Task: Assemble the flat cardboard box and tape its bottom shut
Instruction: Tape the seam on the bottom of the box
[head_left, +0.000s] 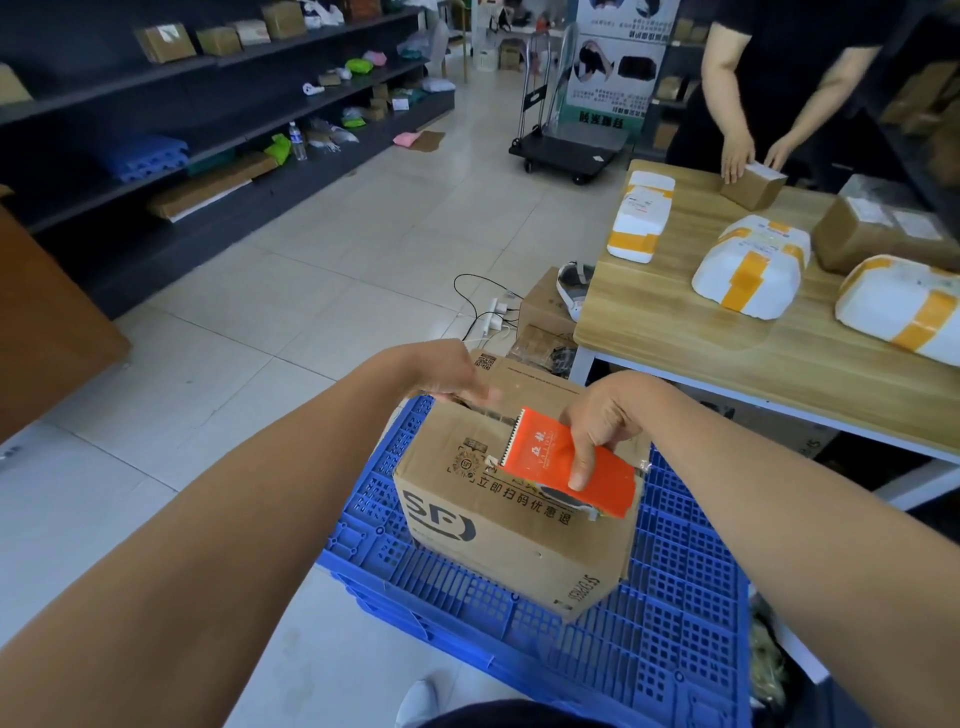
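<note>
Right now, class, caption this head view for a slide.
Right hand holds an orange tape dispenser over an SF cardboard box on a blue plastic crate.

Assembled cardboard box (519, 551) on blue pallet (675, 623), orange tape dispenser (545, 457) above

The brown cardboard box (519, 540) bore a bold black "SF" logo on its near side, "立即扫码优惠退" printed above it, and "SF EXPRESS" sideways near the lower corner. White lettering on the orange tape dispenser (545, 460) and the far poster (618, 62) could not be read.
</note>
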